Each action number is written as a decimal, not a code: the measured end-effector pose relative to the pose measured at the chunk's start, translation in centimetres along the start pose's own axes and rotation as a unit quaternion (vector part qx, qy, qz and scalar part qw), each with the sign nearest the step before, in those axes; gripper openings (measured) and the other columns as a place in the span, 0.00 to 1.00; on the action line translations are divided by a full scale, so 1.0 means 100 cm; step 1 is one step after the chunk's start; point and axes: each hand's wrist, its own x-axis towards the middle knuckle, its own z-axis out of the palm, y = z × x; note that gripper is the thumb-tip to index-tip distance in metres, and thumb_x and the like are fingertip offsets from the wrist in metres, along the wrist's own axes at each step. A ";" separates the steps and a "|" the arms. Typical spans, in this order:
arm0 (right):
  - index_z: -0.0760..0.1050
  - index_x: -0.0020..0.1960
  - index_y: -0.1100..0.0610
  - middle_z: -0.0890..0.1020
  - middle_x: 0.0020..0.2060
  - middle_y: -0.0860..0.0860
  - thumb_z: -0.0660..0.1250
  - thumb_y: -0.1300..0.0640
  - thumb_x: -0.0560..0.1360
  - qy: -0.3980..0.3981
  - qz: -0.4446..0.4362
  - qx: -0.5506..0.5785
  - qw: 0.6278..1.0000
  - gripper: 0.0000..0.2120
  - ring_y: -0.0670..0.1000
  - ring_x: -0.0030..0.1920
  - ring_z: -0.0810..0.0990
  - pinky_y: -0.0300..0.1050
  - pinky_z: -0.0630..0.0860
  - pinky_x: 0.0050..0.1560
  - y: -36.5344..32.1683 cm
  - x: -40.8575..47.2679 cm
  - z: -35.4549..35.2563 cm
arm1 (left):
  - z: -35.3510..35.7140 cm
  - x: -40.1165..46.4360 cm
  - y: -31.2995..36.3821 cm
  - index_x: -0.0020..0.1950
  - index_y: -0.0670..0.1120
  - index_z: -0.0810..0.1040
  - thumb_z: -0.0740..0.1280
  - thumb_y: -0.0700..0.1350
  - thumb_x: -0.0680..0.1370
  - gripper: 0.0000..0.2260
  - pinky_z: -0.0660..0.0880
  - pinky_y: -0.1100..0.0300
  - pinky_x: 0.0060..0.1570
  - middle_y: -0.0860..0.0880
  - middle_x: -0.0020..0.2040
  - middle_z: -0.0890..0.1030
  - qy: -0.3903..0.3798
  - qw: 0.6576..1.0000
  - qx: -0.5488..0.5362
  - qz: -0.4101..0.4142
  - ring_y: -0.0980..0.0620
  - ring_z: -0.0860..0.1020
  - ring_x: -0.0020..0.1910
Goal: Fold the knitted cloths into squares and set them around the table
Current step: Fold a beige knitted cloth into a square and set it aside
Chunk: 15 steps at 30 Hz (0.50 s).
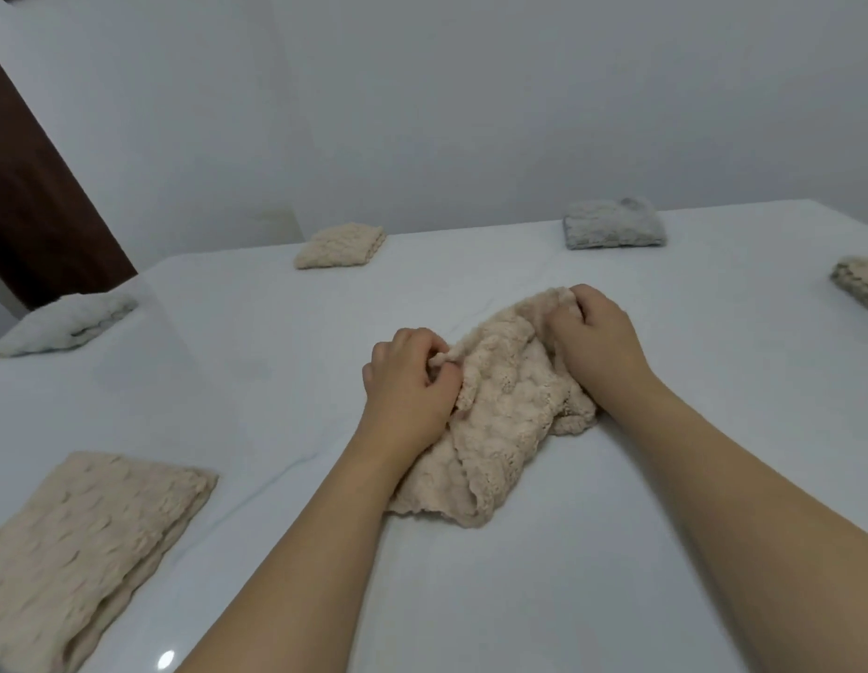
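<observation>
A crumpled beige knitted cloth [505, 405] lies bunched in the middle of the white table [276, 332]. My left hand [408, 381] pinches its left edge with curled fingers. My right hand [592, 332] grips the cloth's far right corner, fingers curled into the fabric. Folded squares sit around the table: a beige one [342, 245] at the far left, a grey one [614, 224] at the far right, a pale grey-white one [65, 325] on the left edge, and part of a beige one [861, 281] at the right edge.
A larger beige folded cloth [82, 541] lies at the near left corner of the table. A white wall rises behind the table, and a dark brown door [39, 196] stands at the far left.
</observation>
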 end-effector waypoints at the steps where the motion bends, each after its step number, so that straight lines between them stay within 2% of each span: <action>1: 0.60 0.34 0.54 0.67 0.29 0.47 0.59 0.54 0.74 0.006 0.001 -0.003 1.000 0.12 0.48 0.32 0.64 0.47 0.61 0.33 0.000 0.000 0.000 | -0.002 0.001 -0.001 0.45 0.52 0.72 0.62 0.47 0.78 0.02 0.67 0.53 0.50 0.56 0.42 0.73 0.011 0.998 -0.052 -0.023 0.50 0.70 0.47; 3: 0.59 0.35 0.54 0.68 0.30 0.48 0.57 0.55 0.74 -0.007 0.001 -0.032 0.999 0.10 0.49 0.32 0.64 0.47 0.60 0.33 0.000 0.001 0.003 | -0.004 0.004 -0.002 0.43 0.51 0.70 0.61 0.47 0.77 0.04 0.68 0.54 0.39 0.54 0.34 0.71 0.030 0.991 -0.122 -0.043 0.51 0.70 0.36; 6: 0.63 0.36 0.55 0.74 0.33 0.51 0.56 0.52 0.74 -0.040 0.004 -0.123 0.992 0.10 0.54 0.36 0.71 0.46 0.62 0.32 0.002 0.007 0.009 | 0.000 0.012 -0.002 0.47 0.50 0.71 0.59 0.44 0.79 0.03 0.67 0.57 0.33 0.53 0.32 0.71 0.023 0.990 -0.123 -0.058 0.54 0.68 0.30; 9: 0.64 0.36 0.56 0.74 0.35 0.52 0.56 0.53 0.75 -0.044 -0.008 -0.156 0.987 0.11 0.55 0.38 0.72 0.47 0.63 0.34 0.004 0.012 0.011 | 0.006 0.018 -0.003 0.53 0.52 0.76 0.56 0.42 0.80 0.10 0.70 0.56 0.37 0.57 0.34 0.74 -0.008 0.996 -0.053 -0.069 0.54 0.72 0.32; 11: 0.66 0.36 0.57 0.73 0.37 0.51 0.55 0.52 0.75 -0.036 -0.020 -0.179 0.983 0.12 0.55 0.40 0.72 0.47 0.63 0.36 0.005 0.013 0.011 | 0.008 0.023 -0.004 0.55 0.53 0.78 0.55 0.41 0.78 0.14 0.75 0.51 0.46 0.58 0.36 0.76 -0.029 0.996 -0.020 -0.080 0.51 0.75 0.38; 13: 0.66 0.35 0.56 0.72 0.38 0.51 0.54 0.52 0.76 -0.037 -0.027 -0.195 0.980 0.13 0.54 0.40 0.72 0.47 0.62 0.37 0.006 0.016 0.013 | 0.010 0.027 -0.006 0.53 0.53 0.78 0.55 0.42 0.77 0.14 0.77 0.45 0.51 0.57 0.35 0.76 -0.032 0.995 -0.021 -0.093 0.47 0.76 0.39; 15: 0.65 0.35 0.56 0.73 0.36 0.52 0.54 0.52 0.76 -0.047 -0.035 -0.199 0.978 0.13 0.55 0.40 0.72 0.47 0.63 0.36 0.008 0.018 0.015 | 0.010 0.028 -0.006 0.49 0.52 0.77 0.55 0.42 0.77 0.12 0.77 0.44 0.49 0.55 0.33 0.76 -0.031 0.994 -0.033 -0.100 0.47 0.76 0.37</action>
